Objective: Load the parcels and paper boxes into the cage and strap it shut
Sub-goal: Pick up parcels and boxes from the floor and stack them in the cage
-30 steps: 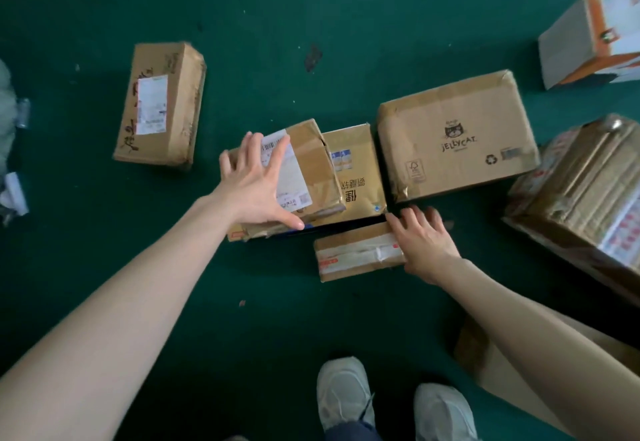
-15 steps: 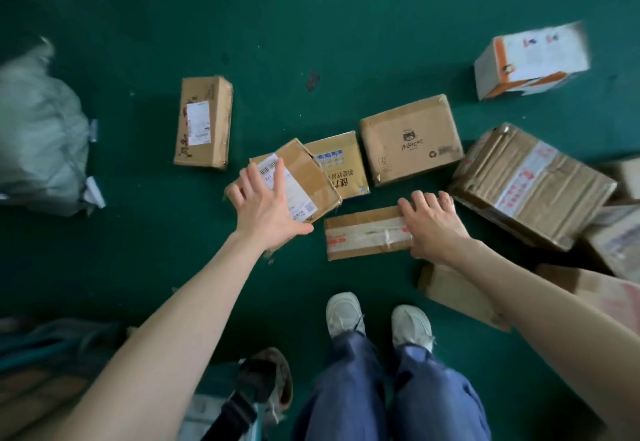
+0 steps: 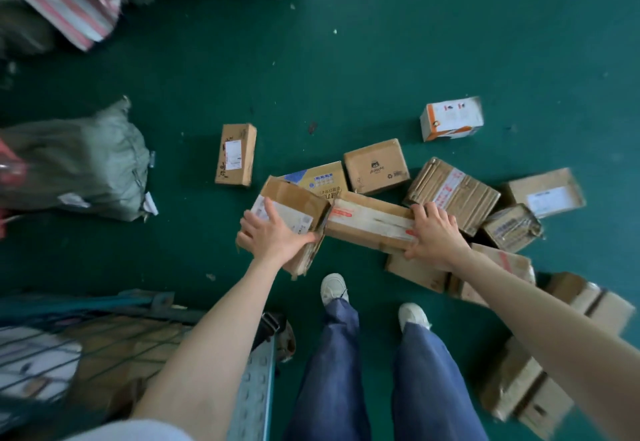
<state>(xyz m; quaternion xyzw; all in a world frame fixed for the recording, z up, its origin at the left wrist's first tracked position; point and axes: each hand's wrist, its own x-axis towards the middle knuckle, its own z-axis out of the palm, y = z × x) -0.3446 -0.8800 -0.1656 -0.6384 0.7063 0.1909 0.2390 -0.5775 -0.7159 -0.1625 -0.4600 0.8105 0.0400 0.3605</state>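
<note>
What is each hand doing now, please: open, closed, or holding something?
Left hand: closed, holding the crumpled labelled box.
Right hand: closed, holding the long taped box.

The left hand (image 3: 273,236), which lay flat on the crumpled labelled box (image 3: 294,212) a second ago, now grips that box by its near end, and the box has come up off the green floor (image 3: 381,60) and tilts at mid-frame. The right hand (image 3: 434,233) has gone from touching the end of the taped flat box (image 3: 370,221) to gripping it, and that box is raised too, with its left end against the crumpled one. The view has pulled up and back. A wire cage (image 3: 104,336) has come into the lower left of the frame, grey-green sacks (image 3: 79,163) into the left, and more cartons into the right.
</note>
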